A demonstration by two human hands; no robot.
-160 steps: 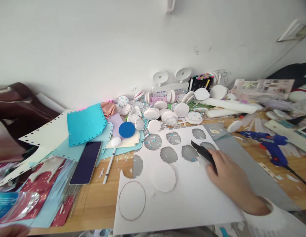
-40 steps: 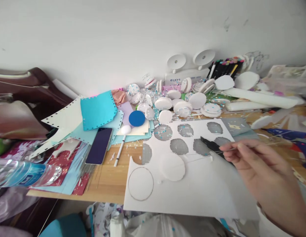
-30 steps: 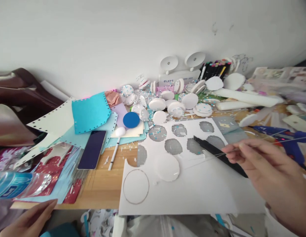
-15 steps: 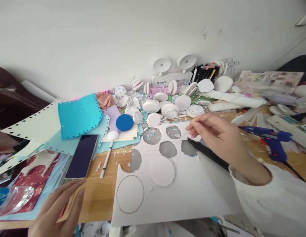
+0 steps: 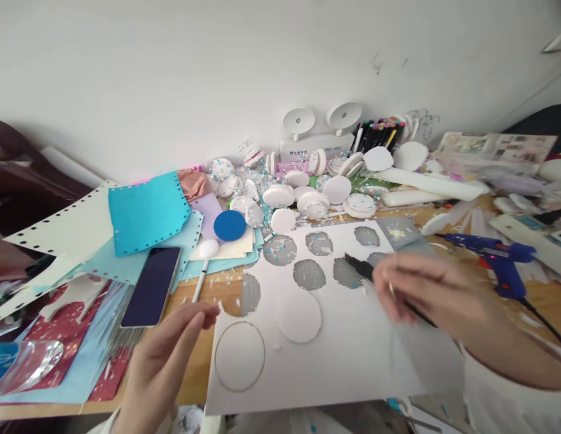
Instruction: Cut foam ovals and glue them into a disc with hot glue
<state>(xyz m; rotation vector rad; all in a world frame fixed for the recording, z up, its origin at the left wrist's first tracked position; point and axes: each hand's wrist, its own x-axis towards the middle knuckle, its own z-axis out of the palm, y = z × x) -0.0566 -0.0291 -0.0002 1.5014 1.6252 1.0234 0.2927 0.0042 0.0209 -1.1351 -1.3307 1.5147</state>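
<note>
Presently pinching a thin wire (image 5: 391, 290) in the grip of the right hand (image 5: 429, 292), above the right part of the white sheet (image 5: 352, 361). Blurred there, with a long axis running roughly upright in view, from just above the fingers down toward the near edge of the sheet; cannot tell the exact place of either end. Below that hand, showing a black cutter (image 5: 360, 267) on the sheet, partly covered, with a tip aimed to the far left and a long axis slanting back toward the near right; cannot tell any contact with the hand. Holding the left hand (image 5: 165, 355) at the left edge of the sheet, over the surface (image 5: 199, 367), with fingers pointing right and thumb close to them; cannot tell that grip as pressed together or slightly parted. Left of the sheet, showing a phone (image 5: 151, 286), slanted, far end toward the right; right of the sheet, showing a blue glue gun (image 5: 499, 253) with its nozzle aimed left. Flat on the sheet, showing a white disc (image 5: 300, 314), left of its middle.
</note>
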